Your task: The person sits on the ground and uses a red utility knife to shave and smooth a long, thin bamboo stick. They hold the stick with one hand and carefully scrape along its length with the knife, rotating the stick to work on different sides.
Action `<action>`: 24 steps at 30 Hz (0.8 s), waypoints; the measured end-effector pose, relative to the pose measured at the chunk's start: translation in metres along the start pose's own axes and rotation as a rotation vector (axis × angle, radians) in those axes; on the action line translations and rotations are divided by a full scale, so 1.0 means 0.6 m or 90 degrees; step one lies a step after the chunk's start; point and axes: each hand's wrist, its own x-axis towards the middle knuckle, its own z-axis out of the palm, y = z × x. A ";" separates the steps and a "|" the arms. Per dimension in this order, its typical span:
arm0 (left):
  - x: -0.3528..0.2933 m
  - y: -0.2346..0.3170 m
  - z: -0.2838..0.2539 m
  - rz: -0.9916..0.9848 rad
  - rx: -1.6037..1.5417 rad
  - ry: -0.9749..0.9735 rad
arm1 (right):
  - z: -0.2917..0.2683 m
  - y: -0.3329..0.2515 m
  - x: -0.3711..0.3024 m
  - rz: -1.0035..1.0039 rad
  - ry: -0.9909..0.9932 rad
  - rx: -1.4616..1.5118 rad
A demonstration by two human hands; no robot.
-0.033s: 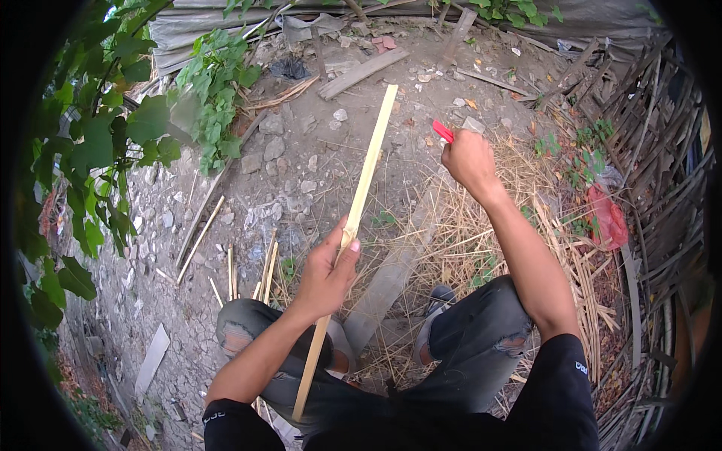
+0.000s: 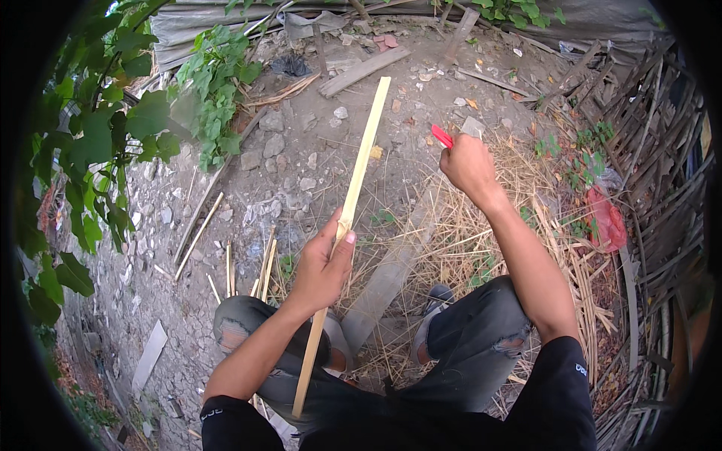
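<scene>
My left hand (image 2: 322,269) is closed around a long, pale split bamboo strip (image 2: 362,171), with the thumb lying along it just below a node. The strip slants from above my left thigh up toward the far ground. My right hand (image 2: 468,161) is held out to the right of the strip, apart from it, in a fist around a slim red object (image 2: 442,136). Only its red end sticks out past the fingers; the rest is hidden, so its kind cannot be told. A small yellowish piece (image 2: 375,152) shows beside the strip.
A grey board (image 2: 391,278) lies between my feet, beside dry straw and shavings (image 2: 519,180). Several thin strips (image 2: 268,267) stand near my left knee. Stacked sticks (image 2: 662,150) line the right; leafy vines (image 2: 90,143) hang at left. A red plastic bag (image 2: 605,219) lies at right.
The bamboo strip's far end has shifted slightly left and farther away, along with my left hand. The small yellowish piece now shows beside it. My right hand has barely moved.
</scene>
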 end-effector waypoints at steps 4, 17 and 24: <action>0.006 -0.002 -0.006 0.030 0.026 0.042 | -0.033 -0.064 -0.056 -0.105 -0.122 0.112; 0.024 -0.012 0.012 0.017 -0.026 0.027 | 0.012 -0.145 -0.128 -0.218 -0.236 0.069; -0.027 -0.002 0.014 -0.090 -0.065 -0.091 | 0.053 -0.038 0.036 -0.042 -0.036 -0.072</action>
